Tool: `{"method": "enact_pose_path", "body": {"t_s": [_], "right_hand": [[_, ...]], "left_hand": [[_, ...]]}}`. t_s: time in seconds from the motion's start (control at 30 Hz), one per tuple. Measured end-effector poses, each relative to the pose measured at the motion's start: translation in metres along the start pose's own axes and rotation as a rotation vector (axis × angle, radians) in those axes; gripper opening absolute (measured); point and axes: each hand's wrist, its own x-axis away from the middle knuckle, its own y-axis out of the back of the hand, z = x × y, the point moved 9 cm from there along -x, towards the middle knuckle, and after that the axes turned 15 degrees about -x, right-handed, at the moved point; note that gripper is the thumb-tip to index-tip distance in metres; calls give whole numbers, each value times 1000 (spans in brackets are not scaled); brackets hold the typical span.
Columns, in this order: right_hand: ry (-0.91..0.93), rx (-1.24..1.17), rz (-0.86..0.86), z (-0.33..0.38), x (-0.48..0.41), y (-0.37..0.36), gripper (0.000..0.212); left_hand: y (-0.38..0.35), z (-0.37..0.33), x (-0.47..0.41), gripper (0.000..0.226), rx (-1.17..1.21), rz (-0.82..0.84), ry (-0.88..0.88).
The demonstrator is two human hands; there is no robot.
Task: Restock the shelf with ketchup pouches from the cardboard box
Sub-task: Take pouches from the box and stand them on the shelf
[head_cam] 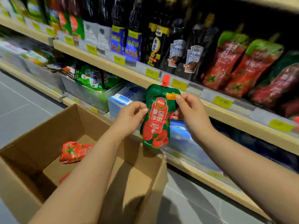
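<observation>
Glossy, crinkled, spouted ketchup pouch (157, 118)

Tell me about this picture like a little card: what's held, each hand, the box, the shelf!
held: ketchup pouch, upright, red cap on top
left hand: pinches the pouch's left edge
right hand: pinches the pouch's right edge
cardboard box: open, spare pouch lying inside
shelf: red stocked pouches at right, dark bottles beside them

The single head camera is looking forward and down, sitting close above the box (40, 143) and facing the shelf (103, 62) at a slant.
</observation>
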Motion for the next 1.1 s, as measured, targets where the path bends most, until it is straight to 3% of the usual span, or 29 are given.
{"method": "enact_pose_path", "body": {"t_s": [0.1,0.2,0.43,0.53,0.7,0.8,0.93,1.1], "right_hand": [[-46,36,9,1,10,28,22],[-72,124,-7,-2,23,55,9],[-94,69,-260,33,32,148,17],[-42,74,-325,65,24,180,20],[120,151,-410,122,6,224,28],[197,176,-483,141,-6,244,23],[223,169,-540,140,-17,261,16],[135,155,-557,113,-15,277,37]], "left_hand": [[-14,-29,-2,25,-17,-5,-48],[-31,-56,-1,23,-71,-21,-80],[-104,-124,-3,20,38,85,-33],[-118,-171,-16,11,53,64,-82],[-127,-262,-33,24,-191,-42,-293],[-139,-295,-39,28,-208,-13,-290],[-152,-314,-44,23,-209,-14,-294],[-182,-299,-43,22,-253,92,-245]]}}
